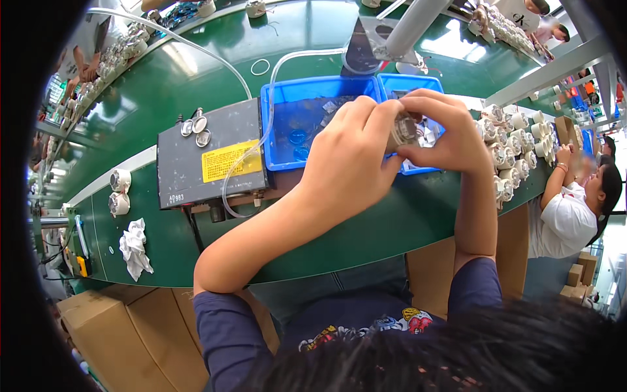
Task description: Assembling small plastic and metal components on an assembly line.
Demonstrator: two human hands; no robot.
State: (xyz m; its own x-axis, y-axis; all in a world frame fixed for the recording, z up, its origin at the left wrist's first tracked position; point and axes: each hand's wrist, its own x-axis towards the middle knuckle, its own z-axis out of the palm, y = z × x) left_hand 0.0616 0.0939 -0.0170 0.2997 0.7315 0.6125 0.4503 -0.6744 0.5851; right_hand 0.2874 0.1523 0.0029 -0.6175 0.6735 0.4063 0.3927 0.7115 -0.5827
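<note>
Close above the blue bins, my left hand [353,150] and my right hand [447,134] are both closed on one small round part [405,131] with a metallic face. It looks like the white cylindrical units nearby, but my fingers cover much of it. My left fingers grip its left side, while the right thumb and fingers reach round it from the right. Below them lies a large blue bin [266,108] with blue round pieces and small clear bits inside. Beside it stands a smaller blue bin [411,81] holding whitish pieces, partly hidden by my right hand.
Left of the bins sits a dark control box [183,160] with a yellow label, small metallic discs [194,124] and a clear tube [270,108]. White round units [506,147] crowd the right. A crumpled cloth [136,248] lies left. A metal post [408,32] rises behind; a co-worker [568,215] sits right.
</note>
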